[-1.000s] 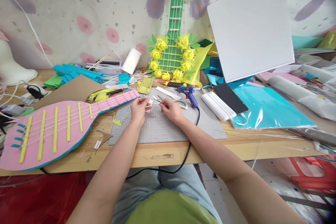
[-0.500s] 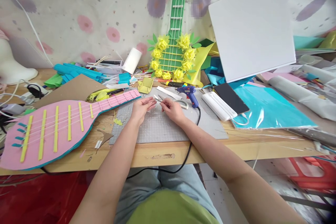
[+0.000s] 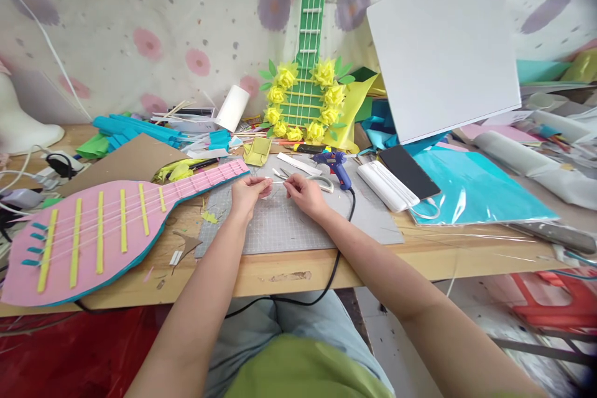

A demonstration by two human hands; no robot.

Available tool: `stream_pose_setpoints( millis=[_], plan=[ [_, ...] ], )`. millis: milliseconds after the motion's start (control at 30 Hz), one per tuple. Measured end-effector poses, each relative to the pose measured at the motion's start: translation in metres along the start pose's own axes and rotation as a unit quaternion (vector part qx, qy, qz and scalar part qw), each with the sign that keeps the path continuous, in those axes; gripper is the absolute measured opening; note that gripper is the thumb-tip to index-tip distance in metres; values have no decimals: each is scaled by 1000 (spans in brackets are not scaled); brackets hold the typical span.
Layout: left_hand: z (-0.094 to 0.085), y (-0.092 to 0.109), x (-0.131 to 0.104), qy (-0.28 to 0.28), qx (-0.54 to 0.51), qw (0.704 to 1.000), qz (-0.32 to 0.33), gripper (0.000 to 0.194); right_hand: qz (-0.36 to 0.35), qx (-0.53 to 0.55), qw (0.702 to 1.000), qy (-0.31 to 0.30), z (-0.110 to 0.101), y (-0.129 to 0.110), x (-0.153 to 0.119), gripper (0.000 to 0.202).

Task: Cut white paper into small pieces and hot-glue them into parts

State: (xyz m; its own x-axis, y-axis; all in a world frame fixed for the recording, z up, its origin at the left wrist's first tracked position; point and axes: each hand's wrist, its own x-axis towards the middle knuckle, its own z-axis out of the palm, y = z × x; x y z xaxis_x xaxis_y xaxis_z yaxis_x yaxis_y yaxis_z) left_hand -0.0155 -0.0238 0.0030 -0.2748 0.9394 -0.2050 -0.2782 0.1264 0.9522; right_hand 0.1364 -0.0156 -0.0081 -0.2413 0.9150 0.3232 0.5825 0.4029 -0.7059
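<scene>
Between my hands runs a short, thin white strip (image 3: pixel 278 183), level above the grey cutting mat (image 3: pixel 270 233). My left hand (image 3: pixel 249 195) is closed in a pinch on its left end. The fingers of my right hand (image 3: pixel 304 194) pinch the other end. Just beyond my right hand lie scissors (image 3: pixel 325 184), partly hidden by it. A flat white strip (image 3: pixel 298 164) rests on the mat behind them. The purple glue gun (image 3: pixel 336 165) lies farther right, its black cord trailing over the table's front edge.
A pink paper guitar (image 3: pixel 112 217) lies to the left. At the back stands a green guitar (image 3: pixel 303 96) with yellow flowers. To the right are a white power bank (image 3: pixel 387 185), a black phone (image 3: pixel 409 174) and blue wrapped sheets (image 3: pixel 485 189). A white board (image 3: pixel 445 50) leans behind them.
My left hand's fingers, straightened out before, are now curled into a pinch on the white strip. My right hand stays almost where it was, still pinching.
</scene>
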Motion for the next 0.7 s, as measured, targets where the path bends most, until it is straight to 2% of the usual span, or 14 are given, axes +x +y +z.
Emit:
stream_pose_setpoints(
  millis=[167,333,500,700],
  plan=[
    [-2,-4,4,11,32,999,-24,21,10,-6,1000,-3,1,-1,1,15],
    [0,-4,2,-29,-7,999,-22,3,4,-9,1000,-7,1,-1,1,15],
    [0,-3,1,-42,-21,999,-9,12,-3,-8,1000,-5,0,0,0,15],
    [-1,0,3,1,-23,1000,8,23,-6,-7,1000,-4,-2,-1,2,14]
  ],
)
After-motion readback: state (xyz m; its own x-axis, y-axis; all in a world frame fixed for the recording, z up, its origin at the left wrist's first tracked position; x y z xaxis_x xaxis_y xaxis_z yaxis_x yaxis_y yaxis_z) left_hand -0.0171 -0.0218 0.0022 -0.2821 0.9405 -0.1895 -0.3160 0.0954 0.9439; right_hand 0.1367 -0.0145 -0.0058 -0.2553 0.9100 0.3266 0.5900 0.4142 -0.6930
